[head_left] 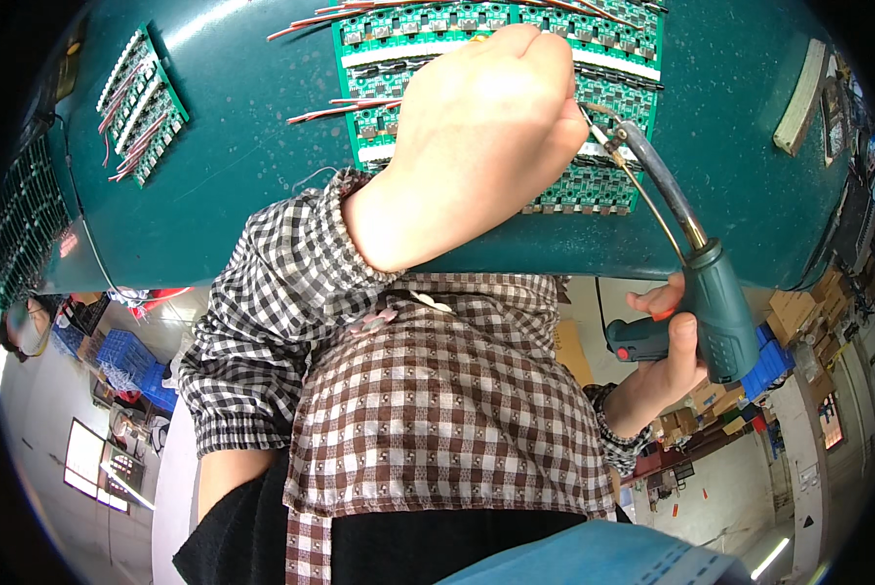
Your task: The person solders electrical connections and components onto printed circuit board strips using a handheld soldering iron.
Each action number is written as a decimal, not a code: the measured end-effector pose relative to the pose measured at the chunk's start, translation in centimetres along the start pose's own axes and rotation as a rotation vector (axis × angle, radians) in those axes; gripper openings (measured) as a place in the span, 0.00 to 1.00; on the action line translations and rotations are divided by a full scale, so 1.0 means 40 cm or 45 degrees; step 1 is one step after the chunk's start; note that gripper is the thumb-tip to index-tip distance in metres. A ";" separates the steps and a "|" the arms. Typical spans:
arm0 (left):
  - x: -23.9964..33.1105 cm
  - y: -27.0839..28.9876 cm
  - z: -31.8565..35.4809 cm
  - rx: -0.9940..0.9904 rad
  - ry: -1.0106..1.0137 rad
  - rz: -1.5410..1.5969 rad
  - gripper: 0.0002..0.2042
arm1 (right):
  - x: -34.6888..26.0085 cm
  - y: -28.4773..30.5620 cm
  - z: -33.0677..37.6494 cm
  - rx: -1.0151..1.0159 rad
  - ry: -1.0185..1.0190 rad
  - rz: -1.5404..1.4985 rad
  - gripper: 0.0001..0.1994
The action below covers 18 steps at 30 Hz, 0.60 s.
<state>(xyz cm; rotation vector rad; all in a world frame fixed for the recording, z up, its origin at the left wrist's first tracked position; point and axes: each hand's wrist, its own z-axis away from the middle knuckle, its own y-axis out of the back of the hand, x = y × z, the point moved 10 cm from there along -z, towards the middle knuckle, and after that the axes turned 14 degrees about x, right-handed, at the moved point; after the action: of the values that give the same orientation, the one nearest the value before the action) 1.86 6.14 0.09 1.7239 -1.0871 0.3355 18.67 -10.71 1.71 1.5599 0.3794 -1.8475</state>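
- The left hand (477,136) lies curled over the big panel (603,93) of green circuit boards on the teal table (252,146). Its fingers are bent down onto the boards. They may pinch a wire, but what is under them is hidden, so I cannot tell.
- The right hand (664,343) is clamped round the grip of a soldering gun (715,302). The gun's long bent tip reaches up to the panel and meets it just beside the left fingertips.
- Done, as it looks: red and white wires (306,21) stick out to the left from the panel's top row, and more wires (320,109) from a row near the middle. Those rows seem already fitted.
- A small panel (143,102) lies well apart to the left and also carries red wires. I judge it finished and set aside.
- In hand: a joint on the panel's right part, about mid-height, where tip and fingers come together.
- Left: the lowest rows of the big panel show no wires at their edges. The hand covers much of them, so the count is uncertain.
- More green boards (26,219) lie at the far left edge of the table, too blurred to tell whether they are wired.
- On balance the big panel looks roughly half done.
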 end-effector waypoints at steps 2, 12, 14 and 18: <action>0.000 0.001 0.000 0.004 0.000 0.001 0.05 | -0.001 0.000 0.000 0.001 0.012 -0.001 0.23; 0.007 0.016 -0.006 0.064 -0.014 0.000 0.04 | -0.007 -0.001 0.003 -0.011 0.098 0.146 0.24; 0.001 0.001 -0.003 -0.008 -0.003 -0.017 0.04 | -0.014 0.005 0.003 0.052 0.100 0.152 0.25; -0.009 -0.003 0.004 -0.008 0.017 -0.027 0.05 | -0.011 0.004 0.000 0.077 0.066 0.142 0.25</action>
<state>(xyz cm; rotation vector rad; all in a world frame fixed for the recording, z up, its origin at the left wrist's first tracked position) 1.69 6.18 -0.29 1.7245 -1.0582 0.3295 18.81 -10.69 2.17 1.6382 0.2568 -1.7507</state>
